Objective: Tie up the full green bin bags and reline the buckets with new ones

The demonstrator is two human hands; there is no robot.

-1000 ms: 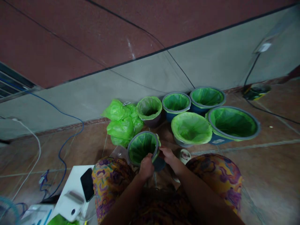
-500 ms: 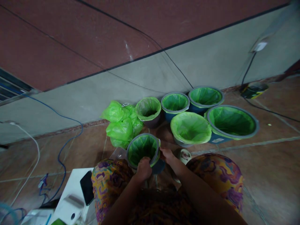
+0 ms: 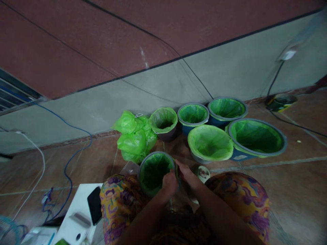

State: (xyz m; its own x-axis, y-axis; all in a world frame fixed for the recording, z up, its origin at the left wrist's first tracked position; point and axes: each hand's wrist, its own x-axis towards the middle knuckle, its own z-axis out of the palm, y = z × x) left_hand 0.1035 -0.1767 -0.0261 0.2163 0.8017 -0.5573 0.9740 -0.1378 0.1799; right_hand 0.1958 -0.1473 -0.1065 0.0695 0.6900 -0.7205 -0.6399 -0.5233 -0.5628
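Note:
A round trash bin (image 3: 141, 186) with a grey rim, lined with a green trash bag (image 3: 154, 170), stands between my knees. My left hand (image 3: 170, 183) is closed on the bag at the right side of the rim, partly over the opening. Just beside it, my right hand (image 3: 184, 170) holds the outer right edge of the same bin and bag. Its fingertips are partly hidden behind the rim. Farther back stand several lined bins, among them a pale grey one (image 3: 200, 157) and a large blue one (image 3: 240, 154).
Filled green bags (image 3: 133, 143) lie left of the bins by the wall (image 3: 102, 105). A white stool (image 3: 84, 194) at my left bears a dark phone (image 3: 94, 205). A printed white cup (image 3: 203, 173) is near my right knee. A blue cable (image 3: 67, 166) crosses the floor.
My left hand has moved right along the rim, from the bin's front to its right side, close to my right hand. The view has shifted slightly.

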